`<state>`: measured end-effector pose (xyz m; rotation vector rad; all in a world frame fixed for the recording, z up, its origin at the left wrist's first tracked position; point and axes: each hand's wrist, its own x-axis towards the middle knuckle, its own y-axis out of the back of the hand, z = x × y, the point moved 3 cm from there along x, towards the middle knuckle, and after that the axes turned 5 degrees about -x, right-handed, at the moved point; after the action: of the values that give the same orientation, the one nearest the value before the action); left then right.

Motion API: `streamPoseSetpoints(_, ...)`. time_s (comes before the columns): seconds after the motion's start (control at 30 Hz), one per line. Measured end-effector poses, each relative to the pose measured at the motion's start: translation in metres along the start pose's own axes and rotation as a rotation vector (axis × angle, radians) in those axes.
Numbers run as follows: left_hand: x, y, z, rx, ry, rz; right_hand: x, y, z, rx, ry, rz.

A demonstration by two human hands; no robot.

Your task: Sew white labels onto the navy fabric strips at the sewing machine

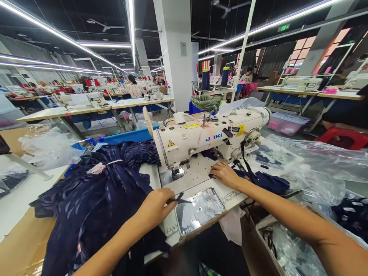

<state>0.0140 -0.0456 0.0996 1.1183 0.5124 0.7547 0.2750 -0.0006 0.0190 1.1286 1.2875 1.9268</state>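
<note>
My left hand (158,205) is closed at the near edge of the sewing machine bed, left of a metal tray (184,229). A thin, dark, pointed piece (181,198) sticks out from its fingers; its kind is unclear. My right hand (225,175) rests on the machine bed with its fingers pressed together over a small bit of dark fabric (211,176), mostly hidden. Between and beyond the hands stands the white sewing machine (201,136). Printed labels (212,203) lie in the tray. A navy garment pile (106,191) spreads beside my left forearm.
Navy fabric pieces (271,183) and clear plastic sheeting (319,161) lie to the right. Below them stands a box of plastic bags (299,245). Two dark thread cones (206,80) stand behind the machine. A grey pillar (175,57) and other sewing tables (123,103) are farther back.
</note>
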Motion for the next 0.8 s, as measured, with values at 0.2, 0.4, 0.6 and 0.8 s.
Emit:
streamPoseSetpoints(0.2,0.035,-0.019,-0.002,-0.124,0.169,0.133,0.012,-0.008,-0.001,-0.070,0.052,-0.066)
streamPoseSetpoints(0.4,0.064,-0.044,-0.025,0.233,0.049,0.328,0.031,-0.008,-0.008,0.196,0.025,-0.029)
streamPoseSetpoints(0.6,0.052,-0.056,-0.042,0.313,-0.115,0.262,0.051,-0.007,-0.033,0.686,-0.054,-0.134)
streamPoseSetpoints(0.8,0.032,-0.048,-0.037,0.001,-0.082,0.417,0.058,0.001,-0.056,0.843,-0.041,-0.125)
